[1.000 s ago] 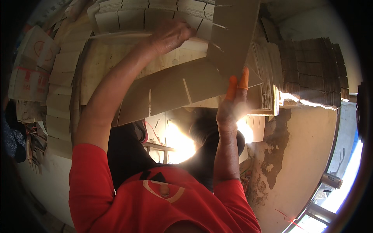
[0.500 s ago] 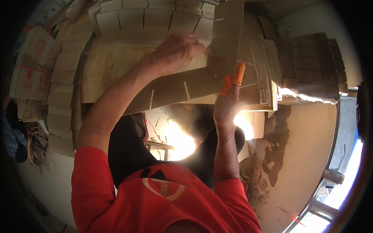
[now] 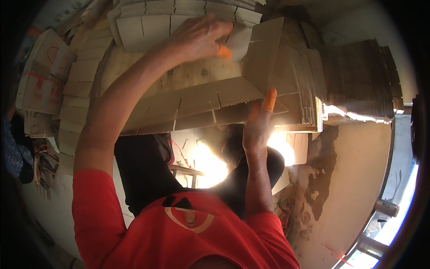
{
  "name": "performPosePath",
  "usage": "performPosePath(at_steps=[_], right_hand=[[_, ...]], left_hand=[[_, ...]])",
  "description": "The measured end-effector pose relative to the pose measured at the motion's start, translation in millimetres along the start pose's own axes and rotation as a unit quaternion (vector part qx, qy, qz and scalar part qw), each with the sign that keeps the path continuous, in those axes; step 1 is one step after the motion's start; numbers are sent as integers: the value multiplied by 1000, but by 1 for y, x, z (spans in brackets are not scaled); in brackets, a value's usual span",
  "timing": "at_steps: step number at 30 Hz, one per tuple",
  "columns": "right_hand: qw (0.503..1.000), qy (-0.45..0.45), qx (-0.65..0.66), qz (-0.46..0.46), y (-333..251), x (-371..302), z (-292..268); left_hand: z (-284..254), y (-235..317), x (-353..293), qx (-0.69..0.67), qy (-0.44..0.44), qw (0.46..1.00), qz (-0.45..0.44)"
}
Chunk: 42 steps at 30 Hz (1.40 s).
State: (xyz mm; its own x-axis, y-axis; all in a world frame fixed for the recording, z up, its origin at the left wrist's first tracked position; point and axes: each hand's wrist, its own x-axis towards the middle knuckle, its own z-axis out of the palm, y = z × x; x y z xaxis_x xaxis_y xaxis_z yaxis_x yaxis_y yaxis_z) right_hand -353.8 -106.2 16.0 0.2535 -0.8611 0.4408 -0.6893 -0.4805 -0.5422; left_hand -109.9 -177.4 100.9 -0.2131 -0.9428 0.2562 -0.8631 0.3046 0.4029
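My left hand [image 3: 201, 39] reaches over to the far stack of slotted cardboard strips [image 3: 154, 33]. Its fingers are apart, and the thumb wears an orange finger cot; whether the fingertips touch the stack is hard to see. In my right hand [image 3: 259, 127], which wears orange finger cots, is the near edge of a slotted cardboard strip [image 3: 192, 107] lying lengthwise over the work surface. Another cardboard strip [image 3: 263, 54] stands tilted upright at its right end, beyond my right hand. Where the two pieces meet is partly hidden.
Stacked cardboard sheets [image 3: 307, 85] stand to the right, with a darker pile [image 3: 358, 74] beyond. On the left are a row of cardboard pieces [image 3: 80, 85] and a white carton with red marks [image 3: 47, 76]. The wooden work surface [image 3: 179, 77] shows between the strips.
My left hand has moved away toward the far stack, its fingers going from a pinch to spread. The upright strip is lower, and my right hand has come slightly nearer.
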Motion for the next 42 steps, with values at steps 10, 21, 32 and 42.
performPosePath(at_steps=[10,21,32,42], right_hand=[[992,77,-23,-97,-4,14,-4],[985,83,3,-153,-6,15,-2],[993,76,26,-91,-12,7,-7],[992,52,13,-110,-17,9,-13]], left_hand=[[99,-113,66,249,145,957,10],[81,-105,46,183,147,968,92],[74,-95,44,186,228,940,174],[79,-66,29,110,151,966,179]])
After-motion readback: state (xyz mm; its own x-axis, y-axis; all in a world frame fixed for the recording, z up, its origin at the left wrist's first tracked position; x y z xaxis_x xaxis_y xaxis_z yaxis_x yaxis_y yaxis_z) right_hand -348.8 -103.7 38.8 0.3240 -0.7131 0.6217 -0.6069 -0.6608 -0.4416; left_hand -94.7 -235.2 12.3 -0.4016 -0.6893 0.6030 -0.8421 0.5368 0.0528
